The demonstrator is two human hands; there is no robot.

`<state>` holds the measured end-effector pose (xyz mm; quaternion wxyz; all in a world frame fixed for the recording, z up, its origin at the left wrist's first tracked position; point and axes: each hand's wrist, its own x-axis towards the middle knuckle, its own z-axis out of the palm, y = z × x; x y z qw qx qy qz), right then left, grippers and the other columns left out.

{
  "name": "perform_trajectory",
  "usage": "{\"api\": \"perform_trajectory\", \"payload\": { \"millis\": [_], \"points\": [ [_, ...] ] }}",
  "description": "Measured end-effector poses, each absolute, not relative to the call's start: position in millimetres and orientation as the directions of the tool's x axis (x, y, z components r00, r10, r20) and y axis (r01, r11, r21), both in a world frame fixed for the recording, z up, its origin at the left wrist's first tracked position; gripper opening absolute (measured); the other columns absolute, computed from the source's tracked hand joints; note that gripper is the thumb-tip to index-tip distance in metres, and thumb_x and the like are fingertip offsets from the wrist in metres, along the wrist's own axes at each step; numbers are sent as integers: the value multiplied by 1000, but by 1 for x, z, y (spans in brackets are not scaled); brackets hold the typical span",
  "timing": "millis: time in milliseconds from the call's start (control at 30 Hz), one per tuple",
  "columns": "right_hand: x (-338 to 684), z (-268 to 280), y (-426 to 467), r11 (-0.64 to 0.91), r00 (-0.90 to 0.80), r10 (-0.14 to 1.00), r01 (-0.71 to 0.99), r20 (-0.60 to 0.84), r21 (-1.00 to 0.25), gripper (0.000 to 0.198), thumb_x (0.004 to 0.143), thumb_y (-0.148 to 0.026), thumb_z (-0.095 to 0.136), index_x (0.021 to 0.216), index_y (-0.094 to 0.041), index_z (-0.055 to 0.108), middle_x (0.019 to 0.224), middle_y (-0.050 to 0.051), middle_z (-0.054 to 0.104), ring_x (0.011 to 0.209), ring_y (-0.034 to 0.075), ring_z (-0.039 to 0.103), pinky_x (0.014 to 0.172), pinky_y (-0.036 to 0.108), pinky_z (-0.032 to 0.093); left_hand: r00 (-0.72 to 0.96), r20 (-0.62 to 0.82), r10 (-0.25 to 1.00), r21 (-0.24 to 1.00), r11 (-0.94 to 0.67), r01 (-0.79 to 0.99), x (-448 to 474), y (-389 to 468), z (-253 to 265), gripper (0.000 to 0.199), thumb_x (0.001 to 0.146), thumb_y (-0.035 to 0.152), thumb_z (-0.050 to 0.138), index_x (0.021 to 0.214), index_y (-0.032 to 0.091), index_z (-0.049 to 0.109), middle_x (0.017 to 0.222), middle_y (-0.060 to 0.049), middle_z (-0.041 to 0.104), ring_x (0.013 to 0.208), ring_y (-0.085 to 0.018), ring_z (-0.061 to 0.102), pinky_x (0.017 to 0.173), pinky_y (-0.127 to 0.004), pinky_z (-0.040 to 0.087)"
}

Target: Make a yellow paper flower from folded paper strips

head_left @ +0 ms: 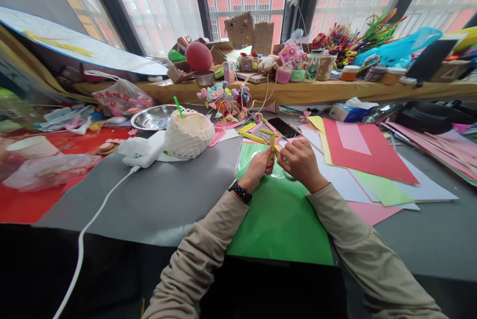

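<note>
My left hand (258, 166), with a dark dotted watch band at its wrist, is closed around a folded yellow paper piece (273, 142) that sticks up above the fingers. Close beside it, my right hand (303, 162) pinches at the same yellow piece with its fingers together. The grip of the right fingertips is partly hidden. Both hands are just over a glossy green sheet (283, 229). Yellow paper strips (254, 137) lie beyond the left hand, near a black phone (283, 128).
To the left are a coconut in white foam netting (189, 135), a white charger (149, 149) with its cable, and a metal plate (149, 119). Coloured paper sheets (376, 160) overlap on the right. Crafted flowers (225, 98) and crowded supplies stand toward the window.
</note>
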<state>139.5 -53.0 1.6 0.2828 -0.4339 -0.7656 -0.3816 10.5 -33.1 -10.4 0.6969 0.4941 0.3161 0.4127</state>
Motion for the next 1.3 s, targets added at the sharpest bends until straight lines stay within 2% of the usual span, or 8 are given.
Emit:
{"api": "perform_trajectory", "payload": {
  "millis": [467,733,1067,1200,1300],
  "points": [
    [140,1,-53,373,-504,443,856,742,358,21,75,-17,46,56,-16,54,55,1,50,63,15,41,72,30,30,450,-34,892,957,158,-242,10,-33,-12,39,73,50,48,58,16,36,44,9,25,35,-1,23,35,-15,18],
    [140,0,-54,414,-503,479,852,720,319,22,77,-17,44,57,-17,54,57,2,50,65,16,41,73,31,30,452,-41,891,949,176,-260,10,-33,-11,40,72,50,50,56,16,35,43,8,25,35,-1,23,35,-15,18],
    [140,1,-54,435,-534,448,831,717,347,23,76,-16,43,56,-18,53,55,1,49,63,15,40,71,30,31,459,-41,888,952,174,-252,10,-31,-14,39,72,50,49,58,16,36,44,9,26,34,-1,23,35,-15,18],
    [142,2,-56,497,-499,479,833,722,245,21,78,-18,44,58,-17,53,58,2,50,64,15,42,68,29,32,483,-37,875,953,176,-246,4,-26,-13,39,74,49,48,58,15,38,42,8,28,33,-2,26,35,-15,21],
    [147,4,-57,551,-388,541,834,746,34,23,81,-25,45,60,-18,52,60,1,50,64,15,43,66,28,34,532,-66,844,924,253,-286,-2,-21,-8,36,79,46,41,61,15,40,41,8,29,33,-2,26,35,-14,23]
  ]
}}
